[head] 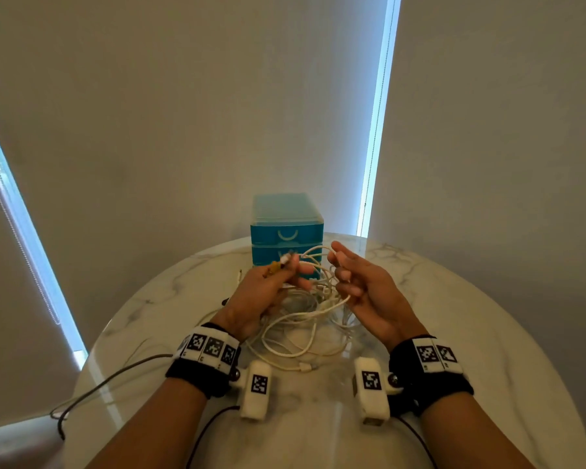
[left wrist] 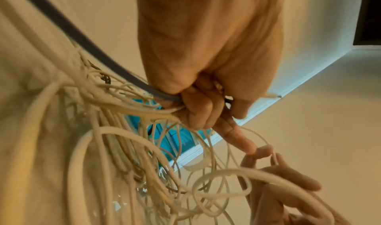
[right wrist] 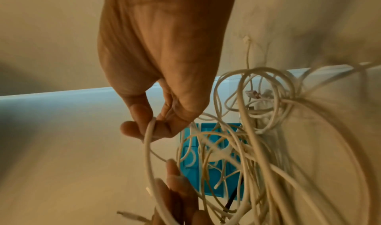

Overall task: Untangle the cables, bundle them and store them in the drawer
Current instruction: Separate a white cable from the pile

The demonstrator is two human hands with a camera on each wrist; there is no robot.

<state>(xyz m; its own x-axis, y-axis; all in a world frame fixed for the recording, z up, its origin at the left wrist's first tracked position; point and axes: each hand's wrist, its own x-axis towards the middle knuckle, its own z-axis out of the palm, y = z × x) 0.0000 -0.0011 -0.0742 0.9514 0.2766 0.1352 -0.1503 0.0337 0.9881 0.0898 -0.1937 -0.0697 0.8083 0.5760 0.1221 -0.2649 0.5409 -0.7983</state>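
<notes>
A tangle of white cables (head: 305, 309) hangs between both hands above the marble table (head: 454, 316). My left hand (head: 278, 282) grips a bunch of strands, plug ends sticking out past its fingers; in the left wrist view the left hand (left wrist: 198, 108) curls round white strands and one grey cable (left wrist: 82, 41). My right hand (head: 345, 275) pinches one white loop; the right wrist view shows the right hand (right wrist: 150, 124) with thumb and finger on that white cable (right wrist: 147, 155). Behind the tangle stands the blue drawer unit (head: 286, 231), its drawers closed.
A grey cable (head: 115, 374) trails off the table's left edge. A loose plug end (head: 307, 367) lies on the table near me. Window blinds hang behind the table, with bright gaps at left and right.
</notes>
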